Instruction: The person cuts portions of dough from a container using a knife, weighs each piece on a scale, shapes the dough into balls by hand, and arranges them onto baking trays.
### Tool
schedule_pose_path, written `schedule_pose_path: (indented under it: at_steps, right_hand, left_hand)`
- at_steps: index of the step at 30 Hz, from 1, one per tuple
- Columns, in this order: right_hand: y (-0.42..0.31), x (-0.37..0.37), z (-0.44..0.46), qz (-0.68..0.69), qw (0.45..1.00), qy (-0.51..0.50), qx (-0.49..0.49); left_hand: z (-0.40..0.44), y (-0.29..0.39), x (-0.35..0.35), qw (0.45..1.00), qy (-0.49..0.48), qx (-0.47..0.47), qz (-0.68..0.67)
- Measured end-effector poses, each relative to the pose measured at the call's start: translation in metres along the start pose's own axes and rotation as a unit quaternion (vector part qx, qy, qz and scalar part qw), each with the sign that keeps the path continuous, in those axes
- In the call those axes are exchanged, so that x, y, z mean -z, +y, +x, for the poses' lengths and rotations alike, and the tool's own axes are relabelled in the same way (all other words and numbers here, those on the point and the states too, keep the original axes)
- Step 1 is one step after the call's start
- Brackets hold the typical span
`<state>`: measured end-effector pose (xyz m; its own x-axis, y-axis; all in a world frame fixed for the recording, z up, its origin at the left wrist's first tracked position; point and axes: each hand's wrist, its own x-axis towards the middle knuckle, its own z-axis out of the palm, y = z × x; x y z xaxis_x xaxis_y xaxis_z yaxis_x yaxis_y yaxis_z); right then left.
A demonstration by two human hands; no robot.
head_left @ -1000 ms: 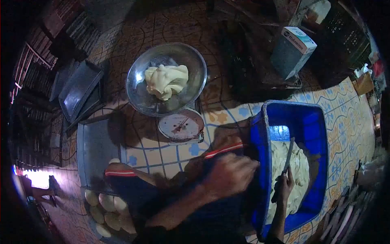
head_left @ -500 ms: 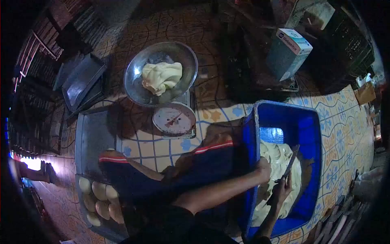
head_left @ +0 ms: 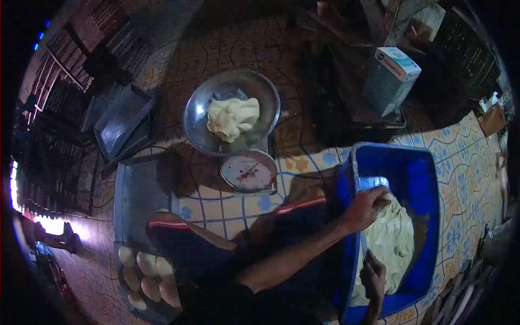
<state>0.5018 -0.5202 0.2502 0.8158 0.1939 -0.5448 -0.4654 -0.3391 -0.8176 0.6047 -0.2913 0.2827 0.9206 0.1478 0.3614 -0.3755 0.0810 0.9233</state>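
Observation:
A large mass of pale dough [head_left: 394, 238] lies in the deep blue tub [head_left: 436, 216] at the right. My left hand [head_left: 368, 208] is closed on the dough's upper edge, near the tub's left wall. Lower down, my right hand [head_left: 374, 275] grips a knife [head_left: 363, 245], its blade pointing up along the left side of the dough. Further left, another dough lump [head_left: 233, 118] rests in a metal bowl [head_left: 194, 116]. That bowl sits on a dial scale [head_left: 248, 171].
Several round dough balls [head_left: 150, 288] sit in a tray at lower left. Behind it are a grey metal tray [head_left: 142, 206] and stacked dark trays [head_left: 122, 122]. A tall box [head_left: 391, 81] stands at the back right. My legs lie between scale and tub.
My left hand has moved up to the dough's top edge. The knife has swung from the dough's right side to its left, and my right hand is lower. The view has shifted slightly.

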Motion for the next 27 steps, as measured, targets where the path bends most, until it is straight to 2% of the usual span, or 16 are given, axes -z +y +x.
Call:
schedule_pose_path:
  at_steps: [2, 4, 5, 6, 8, 10, 12, 14, 18, 20, 22, 23, 24, 25, 26, 27]
  right_hand:
    - [-0.012, 0.005, -0.008, -0.054, 0.998, 0.027, -0.034]
    - [0.001, 0.017, -0.001, 0.002, 0.998, 0.044, 0.046]
    - [-0.024, 0.006, -0.001, -0.016, 0.997, 0.072, 0.038]
    - [-0.017, 0.005, 0.012, -0.013, 0.992, 0.078, 0.100]
    - [-0.026, -0.007, 0.028, -0.022, 0.988, 0.113, 0.102]
    - [-0.013, -0.014, 0.039, -0.027, 0.986, 0.077, 0.142]
    - [0.010, -0.016, 0.060, -0.044, 0.985, 0.065, 0.155]
    - [0.010, -0.022, 0.058, -0.037, 0.980, 0.048, 0.190]
    - [0.026, -0.008, 0.064, -0.045, 0.982, 0.086, 0.162]
    - [0.018, -0.003, 0.063, -0.042, 0.980, 0.113, 0.157]
    - [0.019, 0.005, 0.066, -0.016, 0.975, 0.132, 0.179]
    - [0.017, 0.008, 0.068, -0.013, 0.970, 0.154, 0.186]
    - [0.016, 0.012, 0.069, -0.012, 0.966, 0.174, 0.193]
    - [0.018, 0.016, 0.071, 0.013, 0.960, 0.190, 0.204]
    - [0.016, 0.019, 0.071, 0.025, 0.959, 0.197, 0.200]
    - [0.013, 0.022, 0.071, 0.038, 0.958, 0.204, 0.197]
  left_hand:
    - [0.017, 0.079, 0.043, 0.992, -0.040, -0.053, 0.109]
    - [0.024, 0.120, 0.090, 0.959, -0.006, -0.182, 0.216]
    - [0.025, 0.141, 0.115, 0.947, -0.007, -0.179, 0.267]
    - [0.028, 0.158, 0.141, 0.932, -0.010, -0.177, 0.317]
    - [0.034, 0.158, 0.198, 0.885, 0.059, -0.136, 0.441]
    - [0.034, 0.141, 0.261, 0.860, 0.125, -0.104, 0.484]
    - [0.015, 0.131, 0.313, 0.748, 0.161, 0.104, 0.636]
    - [-0.006, 0.130, 0.340, 0.627, 0.232, 0.154, 0.728]
    - [-0.055, 0.129, 0.353, 0.573, 0.400, 0.070, 0.712]
    - [-0.078, 0.128, 0.330, 0.608, 0.487, -0.027, 0.626]
    - [-0.079, 0.124, 0.256, 0.741, 0.484, -0.087, 0.457]
    - [-0.079, 0.116, 0.220, 0.787, 0.402, -0.124, 0.452]
    - [-0.073, 0.120, 0.171, 0.842, 0.326, -0.038, 0.427]
    - [-0.071, 0.088, 0.132, 0.849, 0.207, -0.137, 0.467]
    - [-0.052, 0.096, 0.100, 0.876, 0.038, -0.110, 0.469]
    - [-0.047, 0.061, 0.070, 0.910, -0.076, -0.132, 0.384]
